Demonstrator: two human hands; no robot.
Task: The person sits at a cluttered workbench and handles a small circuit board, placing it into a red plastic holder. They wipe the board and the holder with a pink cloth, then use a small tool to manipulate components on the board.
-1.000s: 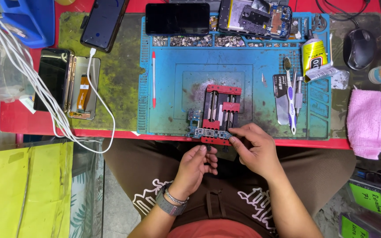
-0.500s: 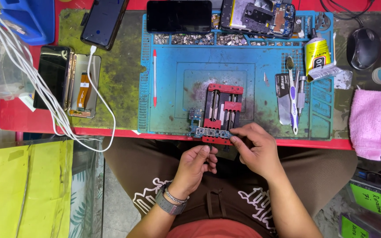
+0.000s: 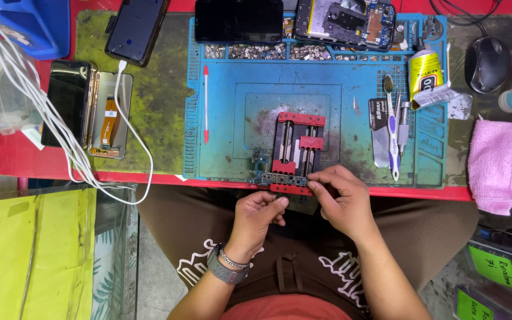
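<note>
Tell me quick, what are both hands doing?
Left hand: curled below the table edge, holding nothing visible.
Right hand: fingertips pinching the circuit board in the red clamp.

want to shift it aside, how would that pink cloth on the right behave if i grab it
The pink cloth lies rumpled in soft folds, so it would probably go floppy and sag. It looks light, likely dragging rather than sliding. It overhangs the red table edge, so a nudge might drop it.

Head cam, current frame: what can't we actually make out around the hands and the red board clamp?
- Left hand: curled below the table edge; whether it holds anything is hidden by its own fingers.
- Right hand: fingertips cover the right end of the circuit board strip, so the grip is unclear.
- Red board clamp: near edge hidden by strip and hand.
- Small parts in the mat's top trays: too small to identify.
- Computer mouse: cable cut off by the top edge.
</note>
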